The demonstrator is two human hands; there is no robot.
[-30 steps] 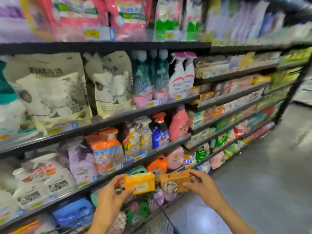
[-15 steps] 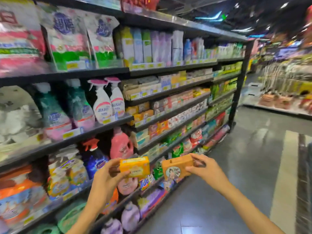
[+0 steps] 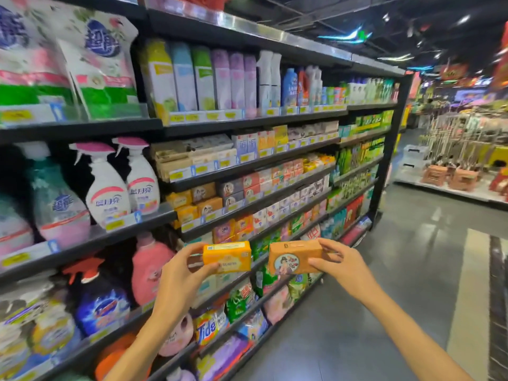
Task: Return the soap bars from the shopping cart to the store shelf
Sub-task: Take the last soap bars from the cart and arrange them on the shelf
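Observation:
My left hand (image 3: 180, 276) grips a yellow-orange soap bar (image 3: 227, 257) by its left end. My right hand (image 3: 339, 266) holds a brown-orange soap bar (image 3: 292, 258) with a picture of a figure on its front, fingers curled round its right end. Both bars are held side by side in front of the store shelf (image 3: 247, 199). Matching yellow and brown soap boxes (image 3: 198, 206) sit on a middle shelf tier, up and left of my hands. The shopping cart is out of view.
Spray bottles (image 3: 121, 185) and detergent bottles fill the left shelves. Detergent bags (image 3: 209, 328) lie on the low tiers. The aisle floor (image 3: 412, 270) stretches to the right, with another display (image 3: 461, 160) at the far right.
The view swung up and to the right along the shelf; the cart dropped out of sight. Both hands kept hold of their soap bars and rose slightly towards the soap section.

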